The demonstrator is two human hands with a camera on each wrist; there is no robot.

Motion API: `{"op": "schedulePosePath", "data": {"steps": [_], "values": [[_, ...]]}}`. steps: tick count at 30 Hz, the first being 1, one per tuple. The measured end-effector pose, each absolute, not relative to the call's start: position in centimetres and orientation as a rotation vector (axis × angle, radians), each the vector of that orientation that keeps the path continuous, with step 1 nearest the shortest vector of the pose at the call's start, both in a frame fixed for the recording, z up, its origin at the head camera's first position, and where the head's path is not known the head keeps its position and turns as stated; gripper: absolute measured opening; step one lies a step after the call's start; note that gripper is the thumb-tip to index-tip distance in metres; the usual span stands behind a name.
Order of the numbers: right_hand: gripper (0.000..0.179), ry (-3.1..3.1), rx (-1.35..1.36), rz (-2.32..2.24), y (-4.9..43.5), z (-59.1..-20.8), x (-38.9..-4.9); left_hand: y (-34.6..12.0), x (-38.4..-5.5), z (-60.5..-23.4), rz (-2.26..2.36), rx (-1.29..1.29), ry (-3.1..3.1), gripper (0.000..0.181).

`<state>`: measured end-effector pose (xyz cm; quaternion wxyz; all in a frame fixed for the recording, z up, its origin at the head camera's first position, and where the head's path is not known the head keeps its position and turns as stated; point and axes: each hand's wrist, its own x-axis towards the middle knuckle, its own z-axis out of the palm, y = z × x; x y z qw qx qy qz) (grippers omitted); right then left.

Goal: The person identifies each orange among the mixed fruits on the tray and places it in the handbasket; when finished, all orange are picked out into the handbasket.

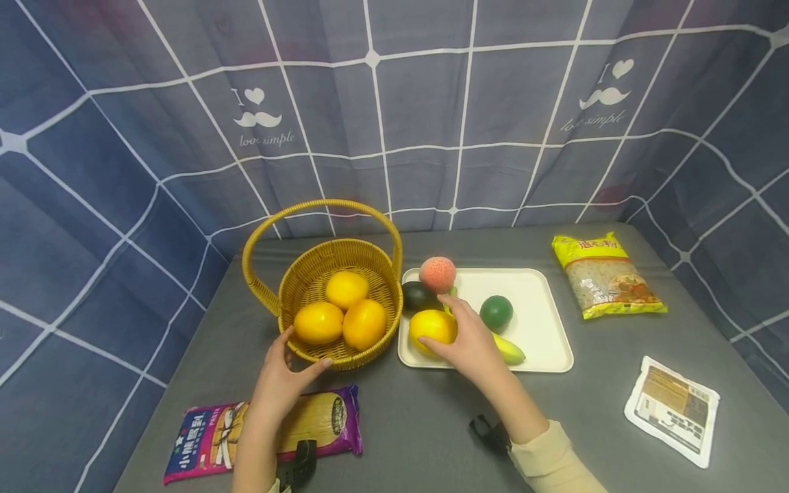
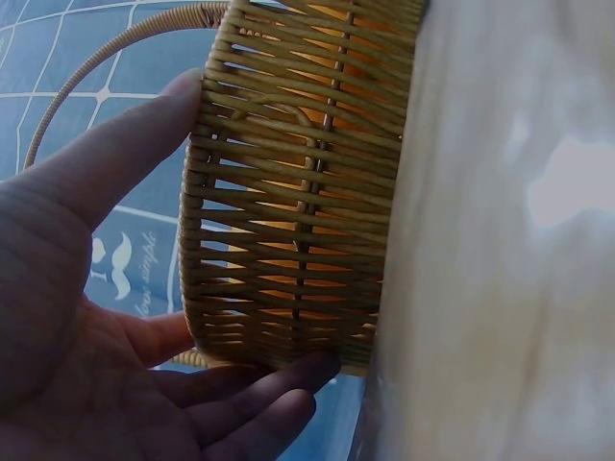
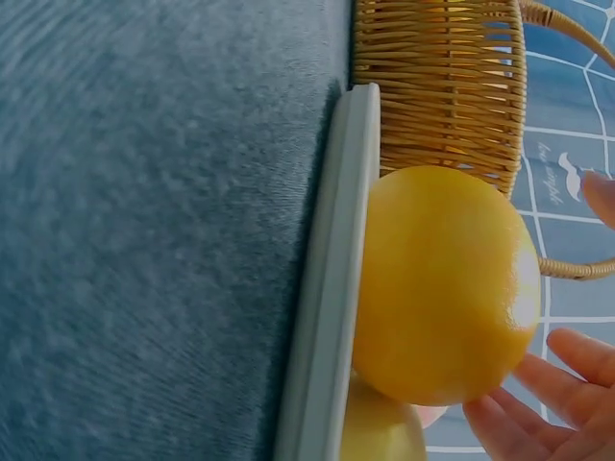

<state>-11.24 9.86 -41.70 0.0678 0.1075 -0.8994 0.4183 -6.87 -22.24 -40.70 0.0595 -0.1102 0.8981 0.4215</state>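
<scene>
A woven wicker basket [image 1: 339, 250] with a tall handle holds three smooth yellow fruits [image 1: 347, 289]. My left hand [image 1: 280, 380] grips its near left rim; in the left wrist view the thumb touches the rim and the other fingers lie around the woven side. On the white tray [image 1: 542, 329], another rounded yellow fruit [image 3: 447, 288] sits at the left end. My right hand [image 1: 471, 339] is spread around this fruit, its fingers at the far side. The thumb stands apart from the fruit in the right wrist view.
Also on the tray are a speckled pink fruit [image 1: 437, 274], a dark fruit [image 1: 417, 296], a green ball-shaped fruit [image 1: 496, 313] and a yellow-green banana-like piece [image 1: 508, 350]. Around lie a pasta pack [image 1: 320, 418], a yellow food bag [image 1: 610, 277] and a white flat packet [image 1: 672, 411].
</scene>
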Motion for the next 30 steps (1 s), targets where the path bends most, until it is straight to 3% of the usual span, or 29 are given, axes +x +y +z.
{"op": "schedulePosePath", "data": {"steps": [30], "values": [[0.083,-2.807,0.331,1.235,8.9,-44.3,-11.6,-22.1,-6.8,-40.6,1.260,-0.351,2.721,0.108]]}}
